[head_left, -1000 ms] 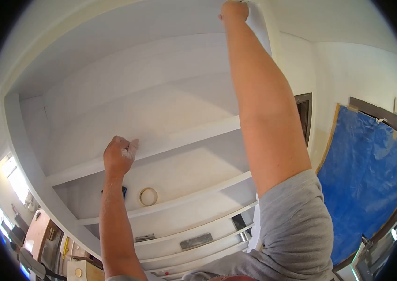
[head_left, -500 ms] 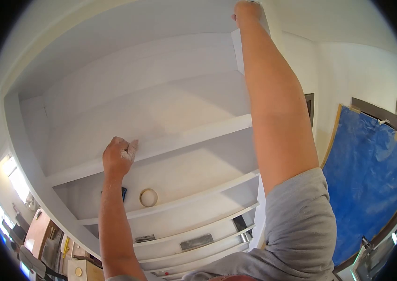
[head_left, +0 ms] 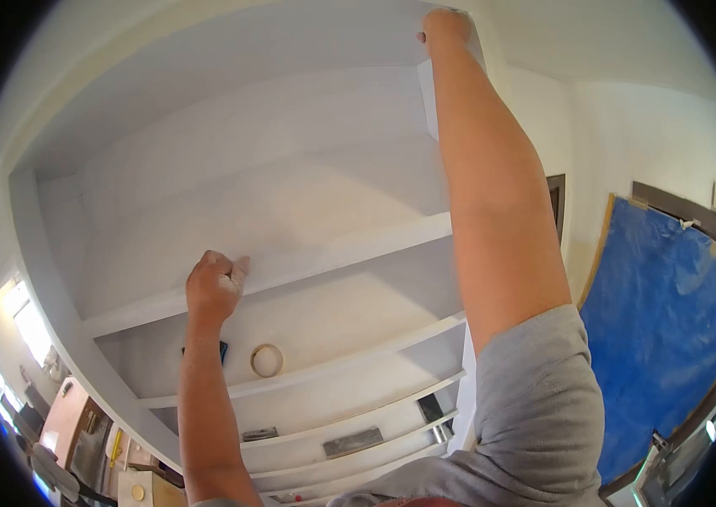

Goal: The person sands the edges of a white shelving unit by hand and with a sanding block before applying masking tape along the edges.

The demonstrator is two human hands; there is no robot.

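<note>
My left hand (head_left: 216, 286), dusted with white on the thumb side, is closed at the front edge of a white shelf (head_left: 333, 249). Whether it grips the shelf edge or something small cannot be made out. My right hand (head_left: 447, 29) is raised at the upper right corner of the white shelf unit (head_left: 37, 228). Its fingers are curled, and what they hold is hidden behind the hand.
A roll of tape (head_left: 266, 361) stands on a lower shelf, beside a dark object partly behind my left forearm. Grey blocks (head_left: 353, 442) lie further down. Blue sheeting (head_left: 662, 313) hangs at the right. A wooden cabinet (head_left: 66, 414) stands at lower left.
The view has shifted slightly, and my right hand appears a little lower in it. My left hand stays at the shelf edge.
</note>
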